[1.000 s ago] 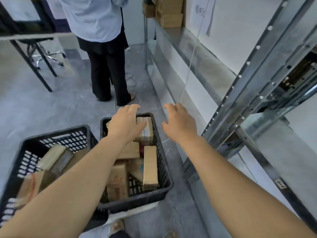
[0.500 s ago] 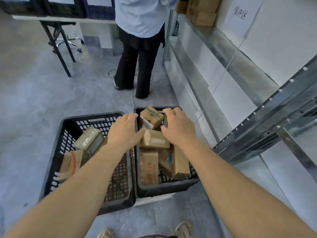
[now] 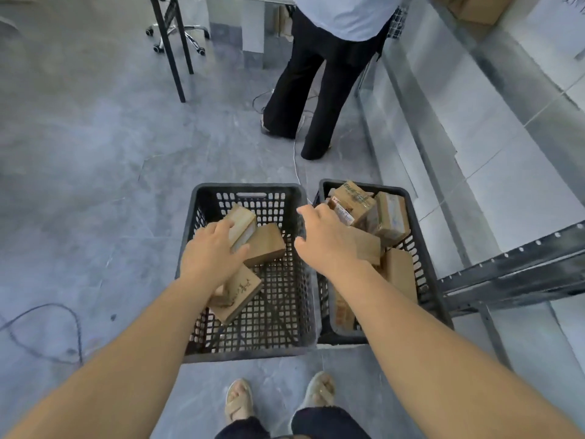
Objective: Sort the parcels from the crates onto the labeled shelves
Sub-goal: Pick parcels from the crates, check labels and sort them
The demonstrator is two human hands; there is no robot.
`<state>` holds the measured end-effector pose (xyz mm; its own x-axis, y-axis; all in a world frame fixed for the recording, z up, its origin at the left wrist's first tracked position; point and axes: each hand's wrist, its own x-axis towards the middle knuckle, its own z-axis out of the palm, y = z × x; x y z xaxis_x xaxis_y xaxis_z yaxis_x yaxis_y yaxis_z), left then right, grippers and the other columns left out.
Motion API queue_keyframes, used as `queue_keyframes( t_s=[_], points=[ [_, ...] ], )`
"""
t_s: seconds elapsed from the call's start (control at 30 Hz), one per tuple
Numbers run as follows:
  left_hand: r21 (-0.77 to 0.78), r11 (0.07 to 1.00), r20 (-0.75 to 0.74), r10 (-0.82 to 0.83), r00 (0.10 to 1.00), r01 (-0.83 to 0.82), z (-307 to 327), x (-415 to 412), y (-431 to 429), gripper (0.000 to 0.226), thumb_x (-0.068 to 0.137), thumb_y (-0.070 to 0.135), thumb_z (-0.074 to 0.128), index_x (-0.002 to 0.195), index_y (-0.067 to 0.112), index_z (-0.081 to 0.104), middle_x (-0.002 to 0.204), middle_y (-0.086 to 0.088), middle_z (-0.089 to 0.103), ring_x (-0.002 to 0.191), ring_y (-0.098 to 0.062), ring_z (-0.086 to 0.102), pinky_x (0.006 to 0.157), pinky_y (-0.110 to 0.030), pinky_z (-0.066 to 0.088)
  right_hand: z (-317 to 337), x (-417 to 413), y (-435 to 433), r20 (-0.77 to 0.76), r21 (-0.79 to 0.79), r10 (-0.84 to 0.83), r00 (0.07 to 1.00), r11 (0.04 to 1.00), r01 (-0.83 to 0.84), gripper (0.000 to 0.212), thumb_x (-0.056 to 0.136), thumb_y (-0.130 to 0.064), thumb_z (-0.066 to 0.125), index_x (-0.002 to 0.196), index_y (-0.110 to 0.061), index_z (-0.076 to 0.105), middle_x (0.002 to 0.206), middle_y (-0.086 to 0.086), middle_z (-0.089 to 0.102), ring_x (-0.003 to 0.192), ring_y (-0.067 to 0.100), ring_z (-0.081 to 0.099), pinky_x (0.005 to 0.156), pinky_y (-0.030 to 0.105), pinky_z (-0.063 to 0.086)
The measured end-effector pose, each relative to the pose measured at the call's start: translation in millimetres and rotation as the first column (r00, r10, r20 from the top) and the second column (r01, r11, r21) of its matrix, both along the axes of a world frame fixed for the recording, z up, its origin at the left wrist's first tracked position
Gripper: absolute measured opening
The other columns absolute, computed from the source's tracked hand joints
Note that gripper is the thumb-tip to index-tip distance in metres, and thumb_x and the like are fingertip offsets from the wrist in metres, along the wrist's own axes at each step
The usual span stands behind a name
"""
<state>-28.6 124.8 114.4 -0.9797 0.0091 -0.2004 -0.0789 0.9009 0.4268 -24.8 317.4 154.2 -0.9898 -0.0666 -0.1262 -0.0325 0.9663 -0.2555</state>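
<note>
Grey marbled floor point(image 3: 95, 172) stretching around, steel shelving point(image 3: 512, 274) running at three o'clock, two black lattice crates point(image 3: 243, 193) sitting centre holding cardboard parcels point(image 3: 264, 245), left hand point(image 3: 210, 253) grasping a parcel, right hand point(image 3: 326, 239) spreading loose fingers.

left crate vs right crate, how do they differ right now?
The left crate holds only about three parcels with much bare mesh floor showing; the right crate is piled, its floor mostly covered. The left hand rests on a parcel in the left crate; the right hand hovers over the right crate's near-left edge, holding nothing visible. Both are black slotted plastic crates, side by side on the floor.
</note>
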Motion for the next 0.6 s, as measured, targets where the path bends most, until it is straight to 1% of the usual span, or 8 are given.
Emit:
queue_keyframes(
  t_s=[0.07, 0.23, 0.33, 0.43, 0.5, 0.6],
  points=[
    [0.004, 0.998, 0.052, 0.061, 0.997, -0.061, -10, 2, -13, 0.058, 0.089, 0.04, 0.054, 0.141, 0.019, 0.039, 0.139, -0.005, 0.047, 0.127, -0.024, 0.042, 0.1, -0.04, 0.04, -13, -7, -8, 0.028, -0.004, 0.026, 0.999, 1.0, -0.026, 0.046, 0.092, -0.024, 0.054, 0.136, -0.019, 0.041, 0.13, 0.007, 0.046, 0.119, 0.025, 0.047, 0.084, 0.035, 0.046],
    [-0.015, 0.989, 0.139, 0.151, 0.979, -0.15, -36, 10, -31, 0.05, 0.092, 0.037, 0.054, 0.135, 0.014, 0.043, 0.131, -0.009, 0.051, 0.118, -0.027, 0.048, 0.092, -0.039, 0.042, -48, -28, -22, 0.097, -0.032, 0.117, 0.988, 0.993, -0.114, 0.046, 0.092, -0.023, 0.053, 0.136, -0.018, 0.04, 0.128, 0.007, 0.045, 0.119, 0.026, 0.045, 0.082, 0.035, 0.043],
    [-0.042, 0.981, 0.187, 0.194, 0.963, -0.189, -52, 9, -37, 0.048, 0.094, 0.034, 0.052, 0.135, 0.012, 0.043, 0.129, -0.009, 0.052, 0.117, -0.029, 0.047, 0.093, -0.038, 0.04, -73, -42, -29, 0.144, -0.078, 0.161, 0.976, 0.985, -0.151, 0.05, 0.092, -0.025, 0.054, 0.139, -0.018, 0.038, 0.131, 0.007, 0.043, 0.122, 0.026, 0.043, 0.086, 0.037, 0.044],
    [-0.067, 0.969, 0.222, 0.248, 0.943, -0.239, -74, 3, -41, 0.049, 0.094, 0.038, 0.05, 0.136, 0.013, 0.043, 0.131, -0.009, 0.052, 0.118, -0.028, 0.046, 0.094, -0.039, 0.04, -102, -51, -36, 0.198, -0.111, 0.178, 0.964, 0.981, -0.158, 0.049, 0.092, -0.026, 0.054, 0.139, -0.019, 0.038, 0.131, 0.007, 0.043, 0.121, 0.026, 0.043, 0.083, 0.038, 0.044],
    [-0.075, 0.965, 0.253, 0.263, 0.931, -0.252, -92, 0, -44, 0.051, 0.093, 0.037, 0.05, 0.137, 0.013, 0.041, 0.134, -0.01, 0.049, 0.122, -0.029, 0.045, 0.096, -0.041, 0.039, -122, -52, -39, 0.25, -0.116, 0.182, 0.951, 0.981, -0.157, 0.049, 0.093, -0.025, 0.053, 0.139, -0.019, 0.038, 0.131, 0.007, 0.043, 0.121, 0.026, 0.042, 0.082, 0.037, 0.042],
    [-0.075, 0.969, 0.299, 0.246, 0.922, -0.234, -118, -6, -45, 0.052, 0.091, 0.032, 0.051, 0.138, 0.01, 0.041, 0.135, -0.012, 0.048, 0.121, -0.031, 0.044, 0.097, -0.042, 0.039, -148, -50, -43, 0.311, -0.116, 0.177, 0.934, 0.982, -0.147, 0.047, 0.093, -0.023, 0.053, 0.138, -0.019, 0.04, 0.13, 0.007, 0.043, 0.119, 0.027, 0.043, 0.081, 0.037, 0.042]
  ],
)
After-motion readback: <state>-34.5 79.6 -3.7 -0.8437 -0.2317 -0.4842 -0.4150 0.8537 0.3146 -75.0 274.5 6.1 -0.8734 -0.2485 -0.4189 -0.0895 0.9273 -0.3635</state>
